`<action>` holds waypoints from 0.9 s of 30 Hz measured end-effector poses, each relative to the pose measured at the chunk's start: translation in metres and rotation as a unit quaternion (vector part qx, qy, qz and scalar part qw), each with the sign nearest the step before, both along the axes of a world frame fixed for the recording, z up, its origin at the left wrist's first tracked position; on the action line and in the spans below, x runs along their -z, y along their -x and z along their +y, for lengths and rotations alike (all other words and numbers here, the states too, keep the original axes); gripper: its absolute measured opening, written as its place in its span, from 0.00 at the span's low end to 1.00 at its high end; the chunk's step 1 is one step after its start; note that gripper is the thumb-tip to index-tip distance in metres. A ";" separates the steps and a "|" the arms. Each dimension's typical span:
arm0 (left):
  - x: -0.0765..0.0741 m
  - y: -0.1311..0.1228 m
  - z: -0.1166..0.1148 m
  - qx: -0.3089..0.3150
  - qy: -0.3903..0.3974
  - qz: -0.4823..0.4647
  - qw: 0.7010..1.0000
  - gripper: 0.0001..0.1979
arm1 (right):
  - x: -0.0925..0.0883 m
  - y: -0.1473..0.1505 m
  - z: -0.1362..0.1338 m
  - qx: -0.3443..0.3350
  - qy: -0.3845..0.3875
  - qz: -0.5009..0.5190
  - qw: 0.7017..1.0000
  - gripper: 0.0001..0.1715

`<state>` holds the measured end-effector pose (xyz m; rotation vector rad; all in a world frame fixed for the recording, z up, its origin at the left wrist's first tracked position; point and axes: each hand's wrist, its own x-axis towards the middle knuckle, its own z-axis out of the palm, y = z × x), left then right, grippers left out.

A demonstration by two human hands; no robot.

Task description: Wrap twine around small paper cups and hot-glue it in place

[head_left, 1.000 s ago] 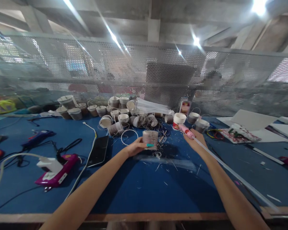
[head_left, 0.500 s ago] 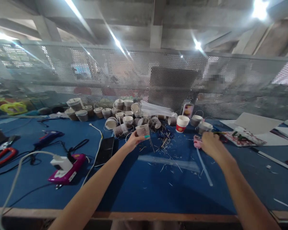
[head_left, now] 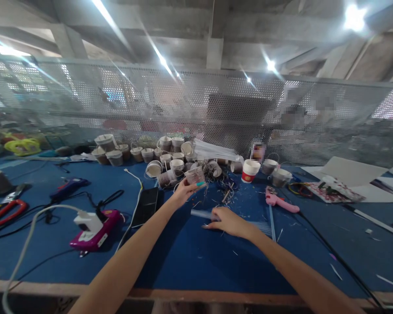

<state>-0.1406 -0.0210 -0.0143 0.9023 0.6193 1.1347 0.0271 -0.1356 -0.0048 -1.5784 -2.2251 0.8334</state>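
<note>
My left hand (head_left: pixel 183 192) holds a small greyish-brown pot (head_left: pixel 195 175) by its side, tilted above the table. My right hand (head_left: pixel 229 221) is over a row of clear glue sticks (head_left: pixel 260 226), its thumb and fingers slightly apart; nothing shows between them, and I cannot tell whether it touches the sticks. To its right lies a pink glue gun (head_left: pixel 281 204), a clear stick (head_left: pixel 272 222) by its front end and a black cord running to the table's front edge.
Many similar pots (head_left: pixel 147 155) stand or lie at the back. A red-and-white paper cup (head_left: pixel 250 170) is right of the fibre scraps (head_left: pixel 227 192). On the left are a black phone (head_left: pixel 145 207), a magenta power strip (head_left: pixel 98 231), a blue glue gun (head_left: pixel 68 188) and orange-handled scissors (head_left: pixel 6 213).
My right hand has come away from the pink glue gun and moved left, over the clear sticks. The gun now lies in full view. My left hand still holds the pot.
</note>
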 end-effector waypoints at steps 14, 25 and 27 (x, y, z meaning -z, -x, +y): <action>0.007 -0.002 -0.011 0.120 -0.213 0.197 0.949 0.41 | -0.100 -0.038 -0.002 0.050 -0.484 -0.103 0.867 0.21; 0.015 -0.007 -0.012 0.168 -0.237 0.210 0.934 0.26 | 0.001 -0.066 0.034 0.044 -0.463 -0.100 0.879 0.20; 0.018 -0.009 -0.012 0.161 -0.249 0.213 0.931 0.25 | 0.006 -0.066 0.035 0.028 -0.465 -0.105 0.879 0.19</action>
